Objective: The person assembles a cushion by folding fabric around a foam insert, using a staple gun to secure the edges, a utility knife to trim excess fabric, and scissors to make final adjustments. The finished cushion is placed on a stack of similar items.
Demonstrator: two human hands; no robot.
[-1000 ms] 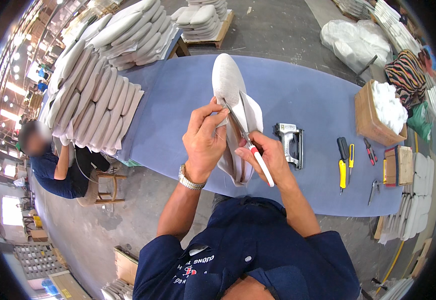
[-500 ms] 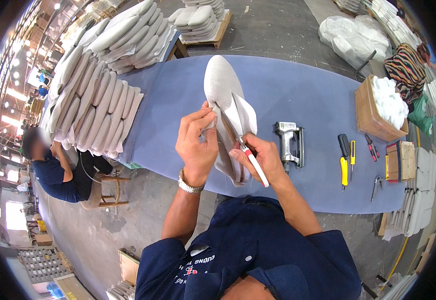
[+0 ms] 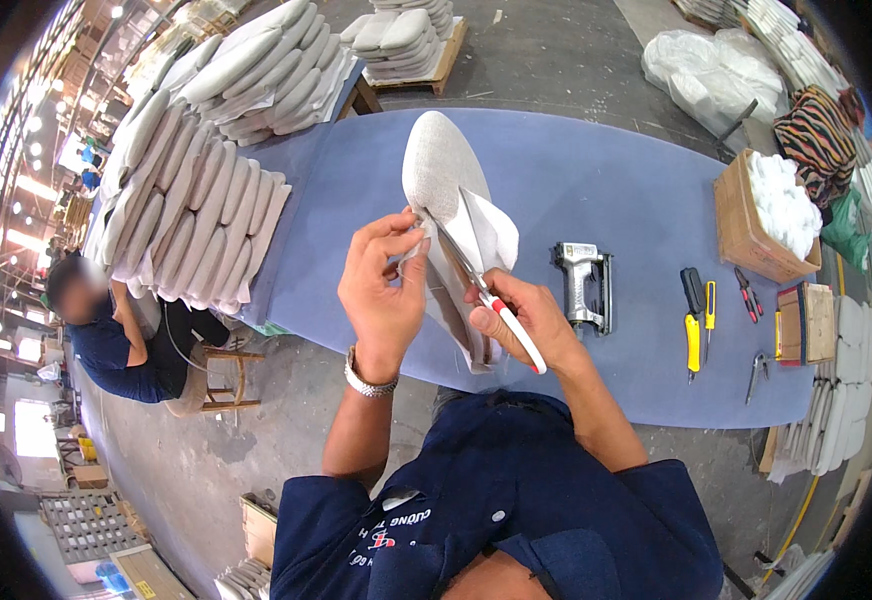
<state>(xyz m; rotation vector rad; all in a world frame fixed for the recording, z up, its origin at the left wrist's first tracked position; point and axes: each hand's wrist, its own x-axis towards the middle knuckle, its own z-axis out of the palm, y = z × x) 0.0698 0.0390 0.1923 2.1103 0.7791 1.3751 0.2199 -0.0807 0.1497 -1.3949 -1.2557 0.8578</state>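
A padded seat cushion (image 3: 440, 160) in light grey fabric stands on edge over the table in front of me, with its underside turned right and a loose white cloth flap (image 3: 493, 232) hanging out. My left hand (image 3: 384, 295) pinches the fabric edge at the cushion's near left side between thumb and fingers. Scissors with red and white handles (image 3: 518, 338) are in my right hand (image 3: 528, 312). Their blades point up and left along the cushion's underside, the tips close to my left fingertips. Whether the blades touch the fabric is hard to see.
On the blue table (image 3: 356, 190) to the right lie a staple gun (image 3: 583, 285), a yellow cutter (image 3: 692, 340), a screwdriver (image 3: 709, 305) and pliers (image 3: 749, 293). A cardboard box (image 3: 751, 225) holds white stuffing. Stacked cushions (image 3: 196, 220) rise at left, beside a seated person (image 3: 111, 345).
My left hand has shifted slightly left and down, drawing the pinched fabric edge outward. The scissors stay at the cushion's underside, their handles a little lower and further right.
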